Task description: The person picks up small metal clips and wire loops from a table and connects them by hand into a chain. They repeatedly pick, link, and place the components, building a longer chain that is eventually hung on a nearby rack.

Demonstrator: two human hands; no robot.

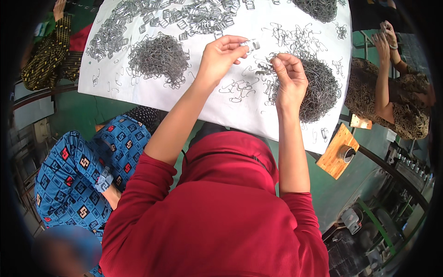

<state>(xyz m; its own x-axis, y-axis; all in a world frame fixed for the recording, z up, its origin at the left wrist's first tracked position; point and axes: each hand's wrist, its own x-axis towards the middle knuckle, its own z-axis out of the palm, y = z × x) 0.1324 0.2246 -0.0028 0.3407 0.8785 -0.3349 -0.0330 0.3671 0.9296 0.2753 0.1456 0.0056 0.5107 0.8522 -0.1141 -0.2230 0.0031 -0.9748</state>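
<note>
Over the white-covered table (207, 104), my left hand (220, 59) pinches a small shiny metal buckle (252, 45) between thumb and fingers. My right hand (290, 79) is closed in a pinch to its right, with what looks like a thin wire hook at the fingertips, partly hidden by them. The two hands are a short gap apart. Beneath and beside my right hand spreads a heap of bent wire hooks (320, 90). A few loose wire hooks (239, 89) lie between my forearms.
Another wire hook heap (159, 60) lies left of my left arm, and a third (318, 8) at the far right. Metal buckles (198, 19) cover the far left. People sit at left and right. A wooden board (334, 152) with a dark cup (346, 153) adjoins the table's right corner.
</note>
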